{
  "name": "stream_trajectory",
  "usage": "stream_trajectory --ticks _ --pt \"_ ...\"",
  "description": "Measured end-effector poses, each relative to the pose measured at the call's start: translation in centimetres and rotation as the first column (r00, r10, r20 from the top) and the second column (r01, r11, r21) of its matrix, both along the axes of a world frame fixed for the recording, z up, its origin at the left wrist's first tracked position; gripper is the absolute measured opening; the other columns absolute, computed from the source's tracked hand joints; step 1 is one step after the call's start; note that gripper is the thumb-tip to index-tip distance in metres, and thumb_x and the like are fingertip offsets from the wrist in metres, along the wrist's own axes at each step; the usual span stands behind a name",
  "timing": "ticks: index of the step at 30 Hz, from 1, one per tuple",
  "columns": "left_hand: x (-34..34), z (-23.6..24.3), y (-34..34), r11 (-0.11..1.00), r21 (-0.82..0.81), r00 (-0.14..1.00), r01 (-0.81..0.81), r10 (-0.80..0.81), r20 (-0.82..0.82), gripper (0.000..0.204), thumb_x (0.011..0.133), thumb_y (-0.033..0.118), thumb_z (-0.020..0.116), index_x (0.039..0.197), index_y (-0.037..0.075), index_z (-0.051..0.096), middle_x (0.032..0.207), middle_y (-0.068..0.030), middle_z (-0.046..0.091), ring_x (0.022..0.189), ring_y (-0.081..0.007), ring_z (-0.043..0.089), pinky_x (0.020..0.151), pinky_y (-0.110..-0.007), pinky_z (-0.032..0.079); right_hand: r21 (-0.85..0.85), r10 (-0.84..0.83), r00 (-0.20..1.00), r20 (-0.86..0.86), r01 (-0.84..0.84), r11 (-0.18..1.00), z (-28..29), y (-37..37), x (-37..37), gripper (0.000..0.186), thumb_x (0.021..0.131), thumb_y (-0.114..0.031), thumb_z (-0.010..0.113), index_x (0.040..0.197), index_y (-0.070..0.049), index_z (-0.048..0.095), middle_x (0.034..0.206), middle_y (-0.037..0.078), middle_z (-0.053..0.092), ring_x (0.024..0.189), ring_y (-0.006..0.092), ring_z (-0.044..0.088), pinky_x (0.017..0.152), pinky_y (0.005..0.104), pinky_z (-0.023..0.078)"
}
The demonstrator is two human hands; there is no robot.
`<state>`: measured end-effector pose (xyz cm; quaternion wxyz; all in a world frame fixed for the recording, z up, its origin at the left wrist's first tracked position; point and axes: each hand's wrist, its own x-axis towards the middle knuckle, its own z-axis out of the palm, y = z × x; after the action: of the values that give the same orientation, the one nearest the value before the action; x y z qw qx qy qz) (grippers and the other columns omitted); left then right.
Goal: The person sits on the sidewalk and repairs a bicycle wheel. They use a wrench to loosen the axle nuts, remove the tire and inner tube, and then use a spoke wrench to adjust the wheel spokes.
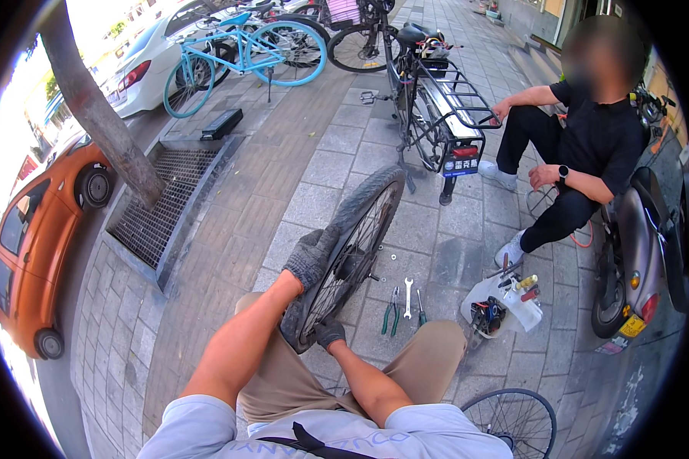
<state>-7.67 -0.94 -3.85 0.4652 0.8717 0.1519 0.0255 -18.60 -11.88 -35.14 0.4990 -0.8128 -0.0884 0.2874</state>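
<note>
Gloved hands on upright wheel, mid-frame

Left hand point(311, 256) gripping the tire point(369, 197); right hand point(330, 334) at the wheel's point(352, 256) lower edge, fingers partly hidden, can't tell if closed. Probably best: brace with left, press evenly round the rim. Pliers point(391, 312), wrench point(408, 297), screwdriver point(422, 308) lower centre, just right.

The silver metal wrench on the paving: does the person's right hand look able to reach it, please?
Probably yes: nothing covers the wrench, and the green-handled pliers between lie flat; the grey-gloved right hand may first need to leave the black-tyred wheel.
</note>
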Motion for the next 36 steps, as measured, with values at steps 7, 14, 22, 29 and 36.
stream_trajectory --ticks 7,14,22,29,36 --pt "-0.1 0.0 0.3 0.998 -0.058 1.000 0.001 0.000 0.026 0.066 0.105 0.055 0.043 0.120 -0.006 0.065 0.117 -0.0304 0.068 0.114 -0.0401 0.063 0.102 -0.042 0.045 0.018 -0.021 1.000 0.012 0.021 1.000 0.4 0.1 -0.2 0.037 0.082 -0.029 0.064 0.109 -0.006 0.074 0.108 0.023 0.073 0.105 0.0395 0.069 0.092 0.0441 0.053" --pt "-0.2 -0.2 1.7 0.998 0.059 0.999 0.015 -0.018 0.047 0.064 0.105 0.052 0.046 0.120 -0.007 0.065 0.117 -0.0315 0.067 0.117 -0.0390 0.064 0.101 -0.043 0.046 -0.023 -0.019 1.000 0.015 0.019 1.000 0.7 0.7 -0.4 0.033 0.081 -0.028 0.064 0.106 -0.009 0.076 0.104 0.020 0.074 0.102 0.0371 0.070 0.088 0.0425 0.055" --pt "-0.5 1.4 1.1 0.996 -0.031 0.996 -0.082 0.083 0.037 0.092 0.082 0.059 0.076 0.127 -0.018 0.055 0.120 -0.0241 0.069 0.114 -0.0251 0.065 0.102 -0.036 0.048 0.160 -0.222 0.927 -0.304 0.279 0.947 -1.0 0.8 -0.6 0.024 0.090 -0.021 0.064 0.106 -0.005 0.072 0.079 0.012 0.073 0.050 0.0215 0.065 0.046 0.0363 0.048" --pt "-1.5 1.3 -0.5 1.000 -0.008 0.989 0.005 -0.004 0.146 0.069 0.086 0.051 0.075 0.120 -0.008 0.064 0.106 -0.0215 0.073 0.102 -0.0277 0.069 0.092 -0.037 0.051 -0.520 -0.107 0.983 0.151 0.171 0.837 -7.3 -10.2 0.4 0.033 0.084 -0.029 0.059 0.089 -0.001 0.076 0.092 0.024 0.074 0.081 0.0404 0.073 0.073 0.0482 0.057" --pt "-2.0 2.2 0.5 0.873 0.469 0.962 0.131 -0.227 0.154 0.053 0.092 0.054 0.067 0.110 0.004 0.067 0.098 -0.0284 0.070 0.098 -0.0466 0.067 0.087 -0.048 0.052 -0.610 -0.284 0.959 -0.011 0.218 0.762 -1.6 -15.3 -1.4 0.044 0.083 -0.036 0.058 0.103 -0.002 0.075 0.114 0.025 0.070 0.108 0.0421 0.067 0.093 0.0473 0.053"
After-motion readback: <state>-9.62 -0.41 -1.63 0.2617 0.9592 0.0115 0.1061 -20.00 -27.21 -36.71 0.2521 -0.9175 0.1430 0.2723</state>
